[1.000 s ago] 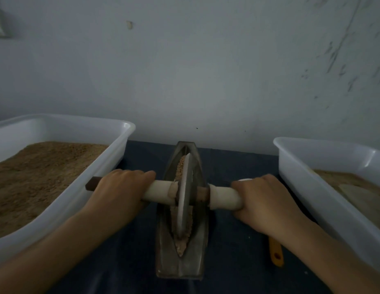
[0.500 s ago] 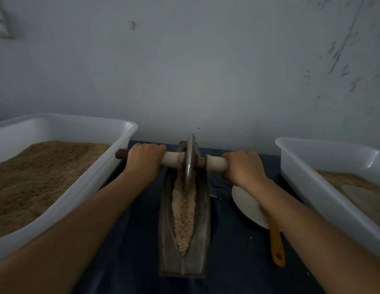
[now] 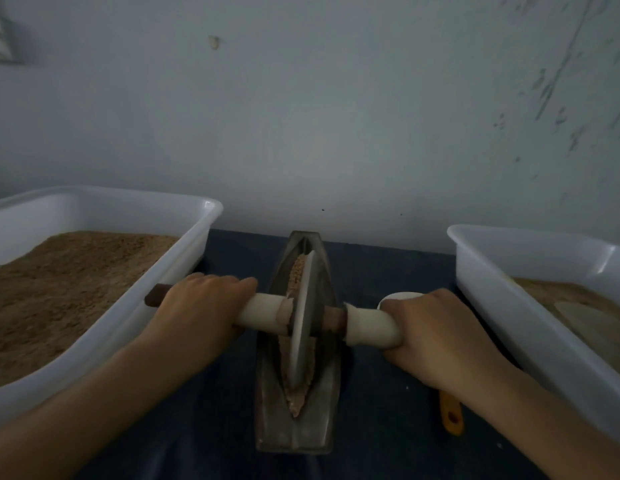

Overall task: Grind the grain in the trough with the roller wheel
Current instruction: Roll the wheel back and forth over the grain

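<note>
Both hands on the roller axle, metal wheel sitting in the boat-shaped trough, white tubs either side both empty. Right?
Not quite: the head view shows neither white plastic tub empty; both hold brown grain. The rest stands: left hand and right hand grip the axle, and the metal roller wheel sits in the boat-shaped metal trough.

- Only one view: worn on the head, wide-angle.
- Looks forward and down, from just behind and above the trough (image 3: 296,344) at centre.
- Close enough that both forearms enter from the bottom corners.
- Faces a pale wall (image 3: 336,116), filling the upper half.
- Crops the left tub (image 3: 183,268) and right tub (image 3: 488,289) at the edges.
</note>
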{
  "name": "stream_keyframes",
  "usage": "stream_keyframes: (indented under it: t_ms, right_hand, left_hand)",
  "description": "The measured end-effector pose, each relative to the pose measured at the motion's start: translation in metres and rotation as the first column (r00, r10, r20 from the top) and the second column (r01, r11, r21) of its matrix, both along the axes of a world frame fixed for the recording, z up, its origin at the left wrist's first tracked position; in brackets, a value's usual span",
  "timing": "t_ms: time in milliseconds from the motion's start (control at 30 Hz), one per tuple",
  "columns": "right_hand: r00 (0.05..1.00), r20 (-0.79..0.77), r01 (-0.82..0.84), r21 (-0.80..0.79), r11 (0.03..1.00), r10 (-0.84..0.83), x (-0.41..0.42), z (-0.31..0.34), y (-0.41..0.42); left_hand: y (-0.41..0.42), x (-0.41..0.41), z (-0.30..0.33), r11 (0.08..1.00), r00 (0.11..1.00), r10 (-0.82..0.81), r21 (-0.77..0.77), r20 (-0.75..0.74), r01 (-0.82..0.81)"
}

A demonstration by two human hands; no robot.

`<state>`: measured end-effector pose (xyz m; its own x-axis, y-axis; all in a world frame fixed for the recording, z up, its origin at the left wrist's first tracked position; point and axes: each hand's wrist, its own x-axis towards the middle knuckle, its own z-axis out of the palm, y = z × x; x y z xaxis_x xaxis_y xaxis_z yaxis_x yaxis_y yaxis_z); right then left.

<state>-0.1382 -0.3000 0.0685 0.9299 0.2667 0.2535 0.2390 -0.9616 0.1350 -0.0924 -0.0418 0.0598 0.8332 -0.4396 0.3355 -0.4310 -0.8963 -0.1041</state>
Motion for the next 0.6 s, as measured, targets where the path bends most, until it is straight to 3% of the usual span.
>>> stream_keyframes:
  t_ms: [267, 600]
  right_hand:
    - [0.994, -0.086, 0.051, -0.114, 0.992, -0.061, 0.027, 0.004, 0.004]
    - [0.979, 0.151, 0.143, -0.022, 0.990, -0.138, 0.105, -0.011, -0.003]
  left_hand:
    - [-0.006, 0.014, -0.002, 0.999, 0.999, 0.038, -0.005, 0.002, -0.038]
    - [-0.026, 0.089, -0.006, 0.988, 0.978, 0.151, -0.027, 0.145, -0.149]
